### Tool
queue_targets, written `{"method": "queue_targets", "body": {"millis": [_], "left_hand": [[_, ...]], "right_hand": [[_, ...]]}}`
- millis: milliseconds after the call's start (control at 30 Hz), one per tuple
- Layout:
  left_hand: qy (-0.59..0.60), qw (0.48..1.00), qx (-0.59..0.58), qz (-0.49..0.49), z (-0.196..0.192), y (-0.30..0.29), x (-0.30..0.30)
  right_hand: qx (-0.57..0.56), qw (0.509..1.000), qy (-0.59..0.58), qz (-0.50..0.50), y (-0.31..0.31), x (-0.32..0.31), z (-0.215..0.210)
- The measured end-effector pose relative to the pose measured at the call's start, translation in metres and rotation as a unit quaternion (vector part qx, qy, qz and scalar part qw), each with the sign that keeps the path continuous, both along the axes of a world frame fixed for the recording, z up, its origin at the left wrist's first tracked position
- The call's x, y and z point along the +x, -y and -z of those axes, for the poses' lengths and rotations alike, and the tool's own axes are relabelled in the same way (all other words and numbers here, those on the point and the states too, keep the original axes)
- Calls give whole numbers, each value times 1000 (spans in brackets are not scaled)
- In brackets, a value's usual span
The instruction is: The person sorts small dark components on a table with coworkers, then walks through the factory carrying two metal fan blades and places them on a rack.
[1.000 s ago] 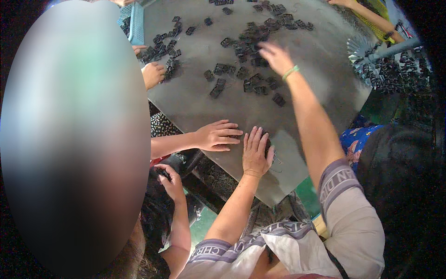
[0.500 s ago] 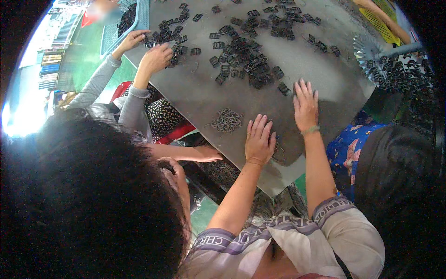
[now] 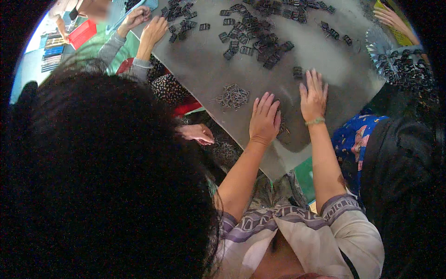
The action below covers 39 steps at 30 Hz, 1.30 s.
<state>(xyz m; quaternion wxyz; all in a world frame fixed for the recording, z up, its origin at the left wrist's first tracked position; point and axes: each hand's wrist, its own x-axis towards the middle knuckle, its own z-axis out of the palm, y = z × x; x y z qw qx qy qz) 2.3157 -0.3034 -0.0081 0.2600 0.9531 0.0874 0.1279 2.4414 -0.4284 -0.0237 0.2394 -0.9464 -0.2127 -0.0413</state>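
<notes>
My left hand (image 3: pixel 265 117) lies flat on the grey tabletop (image 3: pixel 216 69) with its fingers stretched out, holding nothing. A tangle of thin metal wire pieces (image 3: pixel 233 96) lies to its left, and a few loose wire pieces (image 3: pixel 284 129) sit by its right side. My right hand (image 3: pixel 313 96) also rests palm down, thumb apart from the fingers. Just beyond its fingertips is a single small black ribbed piece (image 3: pixel 297 72), resembling a buckle. Farther off spreads a loose heap of similar black pieces (image 3: pixel 274 55).
A co-worker's dark-haired head (image 3: pixel 107 162) fills the left side. Another person's hands (image 3: pixel 153 31) are at the table's far left edge near a blue basket (image 3: pixel 151 4). At right, black pieces hang on a rack (image 3: pixel 404 69), with another person's hand (image 3: pixel 392 17) above.
The view has shifted. The single black piece lies farther from the heap, nearer my right hand. The co-worker's hands at far left have come off the black pieces. The head at left has moved inward.
</notes>
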Motion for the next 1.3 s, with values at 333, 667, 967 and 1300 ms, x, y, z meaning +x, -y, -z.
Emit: {"method": "queue_targets", "body": {"millis": [333,667,967,1300], "left_hand": [[28,1000,1,-2,-1,8,3],[-21,999,-3,-32,-21,39,-32],[38,985,-157,-55,-20,36,-63],[-131,988,-7,79,-43,52,-24]], "right_hand": [[-44,999,15,-10,36,-58,-16],[-48,998,34,13,32,-58,-17],[-36,992,39,117,28,-65,-18],[-25,968,26,249,27,-52,-14]]}}
